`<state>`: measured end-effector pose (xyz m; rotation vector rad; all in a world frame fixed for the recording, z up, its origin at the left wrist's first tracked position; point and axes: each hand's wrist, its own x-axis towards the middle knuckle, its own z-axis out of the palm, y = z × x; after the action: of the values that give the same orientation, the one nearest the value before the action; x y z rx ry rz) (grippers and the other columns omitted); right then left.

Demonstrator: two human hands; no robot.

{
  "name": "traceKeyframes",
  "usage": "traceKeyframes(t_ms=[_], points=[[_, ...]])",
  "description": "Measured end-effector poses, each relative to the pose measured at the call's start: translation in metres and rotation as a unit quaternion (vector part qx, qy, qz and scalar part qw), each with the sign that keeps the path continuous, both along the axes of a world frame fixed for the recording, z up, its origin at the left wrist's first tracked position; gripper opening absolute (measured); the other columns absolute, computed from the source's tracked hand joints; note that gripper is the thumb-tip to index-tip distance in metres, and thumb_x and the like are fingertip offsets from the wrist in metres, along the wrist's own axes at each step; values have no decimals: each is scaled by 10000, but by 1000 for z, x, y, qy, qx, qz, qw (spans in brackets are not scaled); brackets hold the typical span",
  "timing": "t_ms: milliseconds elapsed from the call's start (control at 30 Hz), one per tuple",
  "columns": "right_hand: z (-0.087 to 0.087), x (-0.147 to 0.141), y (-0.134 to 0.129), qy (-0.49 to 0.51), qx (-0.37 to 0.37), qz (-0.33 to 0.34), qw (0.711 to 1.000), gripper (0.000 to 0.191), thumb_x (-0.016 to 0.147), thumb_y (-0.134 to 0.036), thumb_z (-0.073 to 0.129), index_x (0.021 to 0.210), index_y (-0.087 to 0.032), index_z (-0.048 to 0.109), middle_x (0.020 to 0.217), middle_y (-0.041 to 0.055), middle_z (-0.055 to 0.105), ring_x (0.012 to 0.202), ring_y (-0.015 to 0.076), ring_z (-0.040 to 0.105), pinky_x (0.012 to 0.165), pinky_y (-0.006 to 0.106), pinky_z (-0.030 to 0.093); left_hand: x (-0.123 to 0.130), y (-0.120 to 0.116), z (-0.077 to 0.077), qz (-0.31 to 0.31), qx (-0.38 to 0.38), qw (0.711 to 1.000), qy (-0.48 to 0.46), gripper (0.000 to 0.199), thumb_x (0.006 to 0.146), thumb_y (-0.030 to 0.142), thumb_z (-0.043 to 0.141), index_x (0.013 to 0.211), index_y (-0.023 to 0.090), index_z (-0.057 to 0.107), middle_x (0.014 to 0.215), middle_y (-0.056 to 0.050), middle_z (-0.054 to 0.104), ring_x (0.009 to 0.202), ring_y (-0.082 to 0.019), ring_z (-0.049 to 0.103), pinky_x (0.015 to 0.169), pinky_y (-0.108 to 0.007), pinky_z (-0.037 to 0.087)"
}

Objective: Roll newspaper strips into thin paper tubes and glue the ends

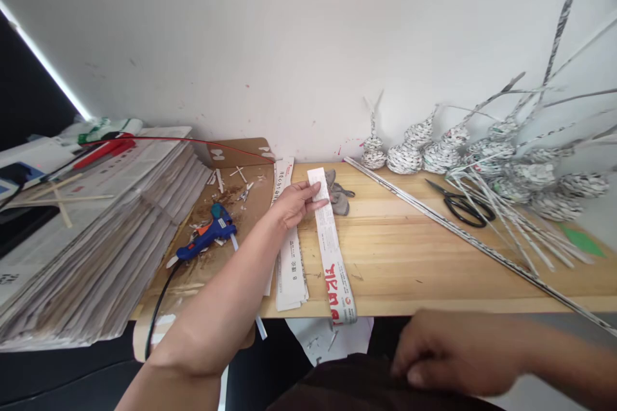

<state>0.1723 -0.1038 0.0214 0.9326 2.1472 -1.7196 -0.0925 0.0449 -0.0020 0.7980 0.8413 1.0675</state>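
Note:
My left hand pinches the upper end of a newspaper strip printed with red characters. The strip hangs down toward me, its lower end bending at the table's front edge. Just left of it lies a stack of cut newspaper strips. A grey cloth item rests behind the held strip, partly covered by it. Over my dark-clothed lap, my right hand is curled and slightly blurred; its fingertips point down and anything in them is hidden.
A blue glue gun lies on cardboard at the left, beside a tall newspaper pile. Black scissors, long paper rods and several woven paper gourds occupy the right of the wooden table.

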Motion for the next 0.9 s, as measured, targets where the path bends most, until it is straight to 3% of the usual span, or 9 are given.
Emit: traceKeyframes(t_ms=[67,133,200,267,333,467,567,700,900], points=[[22,-5,30,29,-40,-49,998,403,887,-438,407,999,-186,701,863,92,706,750,204,667,572,273,492,0,0,0,2,0,1000,3,86,784,148,636,860,109,643,849,-87,692,754,-167,692,677,-237,586],[25,-17,69,75,119,-146,979,390,874,-438,441,1052,-185,678,864,88,695,727,196,649,572,281,493,0,-1,-1,5,-1,1000,11,121,780,195,649,881,128,639,835,-79,694,726,-166,691,648,-247,589],[15,-34,111,114,337,-199,913,426,838,-379,520,1223,-206,581,1016,96,669,857,217,630,737,345,491,0,0,-2,-1,-2,1000,18,163,783,238,650,913,141,635,836,-79,696,708,-168,691,622,-254,589],[-2,-53,149,124,467,-173,858,607,778,-335,601,1348,-193,445,1229,131,565,1071,263,548,910,407,415,-1,0,-3,-15,-1,1000,19,195,784,258,649,945,149,631,850,-80,698,709,-170,691,609,-254,587],[-18,-73,177,92,528,-132,834,700,748,-331,631,1379,-150,387,1323,167,478,1181,305,454,960,430,358,0,1,-3,-30,6,999,14,221,782,259,652,973,152,625,870,-83,698,724,-170,691,614,-247,585],[-35,-105,200,-30,548,-124,826,358,772,-303,594,1107,-177,611,1135,121,610,1036,268,537,835,332,395,1,0,-2,-37,13,999,7,222,792,258,642,966,122,619,873,-106,697,752,-173,690,642,-237,580],[-37,-116,204,-81,537,-162,824,262,769,-340,595,983,-195,642,979,85,665,909,234,590,698,268,392,2,-1,-1,-33,2,999,-1,200,803,238,628,955,109,611,856,-113,697,751,-180,692,652,-251,582],[-39,-120,213,-113,524,-208,818,260,815,-388,534,947,-200,656,829,81,689,786,229,627,609,264,363,3,-1,-1,-41,-3,999,-4,206,808,236,622,965,102,609,857,-122,700,765,-189,693,675,-262,580],[-39,-124,221,-101,501,-283,811,518,919,-516,246,928,-227,676,816,74,686,776,222,623,612,280,377,5,-2,-3,-44,-5,999,15,250,808,267,623,1002,109,611,850,-128,704,775,-201,695,677,-277,576]])
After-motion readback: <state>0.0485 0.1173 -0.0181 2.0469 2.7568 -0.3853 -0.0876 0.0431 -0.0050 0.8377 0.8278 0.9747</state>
